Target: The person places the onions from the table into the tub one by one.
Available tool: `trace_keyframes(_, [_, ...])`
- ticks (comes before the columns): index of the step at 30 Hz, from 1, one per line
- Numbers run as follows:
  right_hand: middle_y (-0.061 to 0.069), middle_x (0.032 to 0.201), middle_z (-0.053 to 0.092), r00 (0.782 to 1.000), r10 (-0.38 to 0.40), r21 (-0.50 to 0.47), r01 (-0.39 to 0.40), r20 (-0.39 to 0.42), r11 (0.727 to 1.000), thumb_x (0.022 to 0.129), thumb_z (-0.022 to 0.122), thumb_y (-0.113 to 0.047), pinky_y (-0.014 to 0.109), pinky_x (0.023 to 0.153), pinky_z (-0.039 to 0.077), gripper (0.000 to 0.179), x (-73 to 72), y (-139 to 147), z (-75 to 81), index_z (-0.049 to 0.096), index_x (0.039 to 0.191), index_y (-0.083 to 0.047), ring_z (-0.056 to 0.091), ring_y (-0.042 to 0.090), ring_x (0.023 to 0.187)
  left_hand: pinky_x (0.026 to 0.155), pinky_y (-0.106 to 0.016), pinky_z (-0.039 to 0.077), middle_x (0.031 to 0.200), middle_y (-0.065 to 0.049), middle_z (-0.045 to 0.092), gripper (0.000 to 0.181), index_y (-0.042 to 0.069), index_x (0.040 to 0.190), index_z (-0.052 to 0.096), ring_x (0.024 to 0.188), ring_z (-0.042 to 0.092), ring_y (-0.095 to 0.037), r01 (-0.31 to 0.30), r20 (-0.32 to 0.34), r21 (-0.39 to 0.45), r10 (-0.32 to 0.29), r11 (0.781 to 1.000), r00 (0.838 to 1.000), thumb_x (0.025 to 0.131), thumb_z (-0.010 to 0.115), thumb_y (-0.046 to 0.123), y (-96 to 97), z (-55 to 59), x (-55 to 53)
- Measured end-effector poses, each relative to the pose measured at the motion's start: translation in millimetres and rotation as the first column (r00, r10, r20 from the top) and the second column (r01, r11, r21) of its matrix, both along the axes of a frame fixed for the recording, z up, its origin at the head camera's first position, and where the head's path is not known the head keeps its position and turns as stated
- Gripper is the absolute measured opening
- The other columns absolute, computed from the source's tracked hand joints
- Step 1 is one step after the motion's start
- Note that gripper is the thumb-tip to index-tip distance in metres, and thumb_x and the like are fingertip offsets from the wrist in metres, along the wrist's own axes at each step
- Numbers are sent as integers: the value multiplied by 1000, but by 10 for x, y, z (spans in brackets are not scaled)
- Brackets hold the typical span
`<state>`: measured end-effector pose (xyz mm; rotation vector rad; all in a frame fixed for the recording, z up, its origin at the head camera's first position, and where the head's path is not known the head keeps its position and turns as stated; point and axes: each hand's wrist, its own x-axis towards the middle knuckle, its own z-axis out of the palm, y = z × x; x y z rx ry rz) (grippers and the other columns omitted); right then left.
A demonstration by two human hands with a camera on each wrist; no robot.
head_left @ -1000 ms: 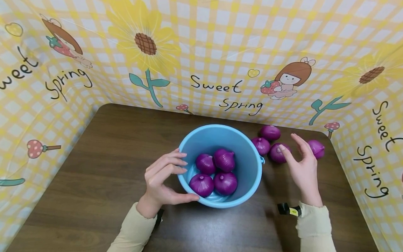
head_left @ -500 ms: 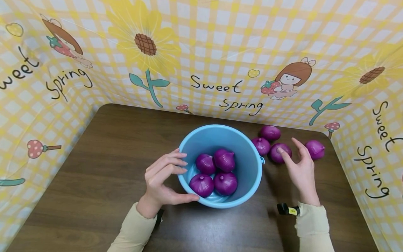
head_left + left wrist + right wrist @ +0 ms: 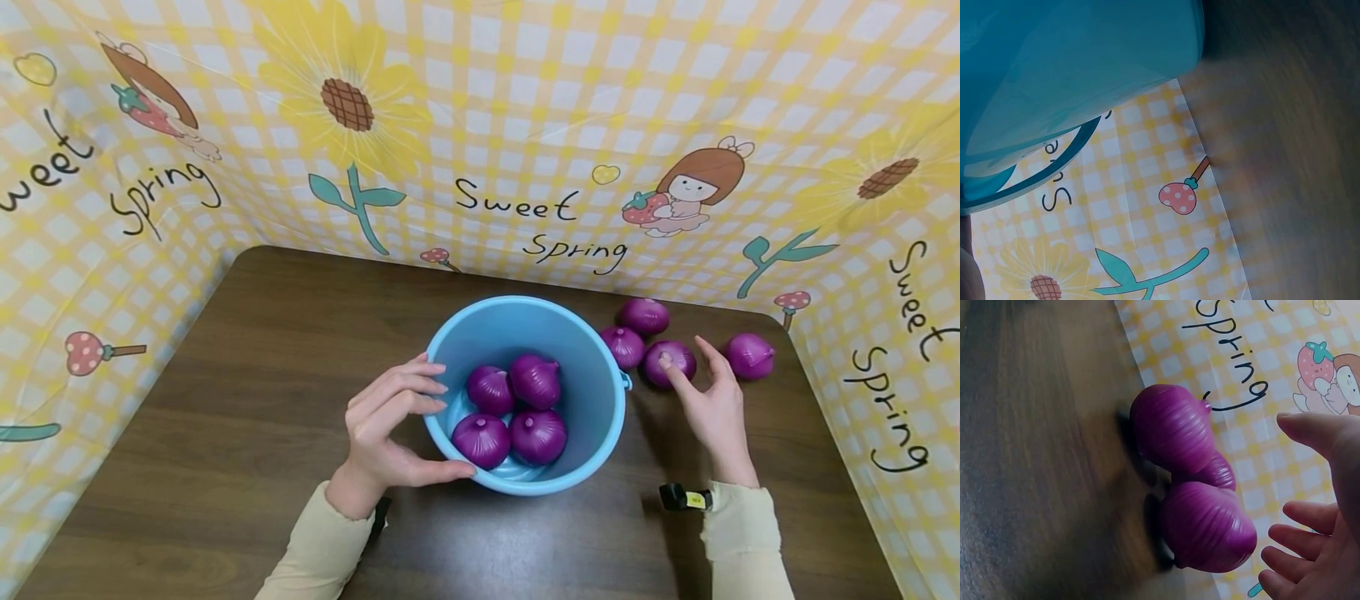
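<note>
A light blue bucket stands mid-table in the head view with several purple onions inside. My left hand holds its left rim, fingertips at the edge and thumb along the near rim. In the left wrist view the bucket's side fills the upper left. My right hand hovers over an onion right of the bucket, thumb and fingers spread. The right wrist view shows this right hand apart from the nearby onions, with nothing between its fingers.
Two more onions lie close behind, against the bucket's right side, and one onion lies farther right. The brown wooden table is enclosed by a yellow checked cloth at its back and sides.
My right hand has shifted slightly left and toward me, away from the far-right onion and closer over the nearer one. My left hand and the bucket have stayed put.
</note>
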<state>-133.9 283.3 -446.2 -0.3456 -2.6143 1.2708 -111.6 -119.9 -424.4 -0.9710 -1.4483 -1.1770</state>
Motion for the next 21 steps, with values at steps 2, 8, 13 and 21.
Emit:
trace_keyframes(2, [21, 157, 38, 1000, 0, -1, 0, 6, 1000, 96, 72, -35, 50, 119, 29, 73, -8, 11, -23, 41, 155, -5, 34, 37, 145, 91, -53, 57, 79, -20, 68, 63, -3, 72, 65, 80, 70, -37, 2, 3, -1, -2, 1000, 1000, 70, 90, 55, 0, -5, -2])
trace_keyframes(8, [17, 161, 32, 999, 0, -24, 1, 48, 1000, 94, 72, -42, 54, 119, 28, 81, -18, 46, -78, 35, 159, -10, 29, 35, 148, 92, -53, 56, 80, -20, 68, 63, -3, 72, 66, 81, 71, -37, 5, 9, -5, -5, 1000, 1000, 70, 90, 55, -4, -19, -8])
trace_keyframes(13, [18, 162, 29, 998, 8, -41, -5, 69, 999, 94, 73, -44, 55, 118, 29, 87, -27, 64, -121, 29, 161, -10, 28, 37, 148, 92, -53, 56, 80, -20, 68, 63, -3, 72, 66, 81, 71, -37, 7, 9, -5, -7, 1000, 1000, 70, 90, 55, -5, -20, -10])
trace_keyframes(21, [19, 163, 27, 996, 19, -75, -12, 83, 997, 94, 74, -41, 53, 118, 29, 89, -29, 63, -178, 25, 161, -7, 29, 36, 148, 91, -53, 56, 79, -20, 68, 63, -3, 72, 65, 80, 71, -37, 6, 4, -7, -6, 1000, 1000, 70, 90, 55, -4, -18, -8])
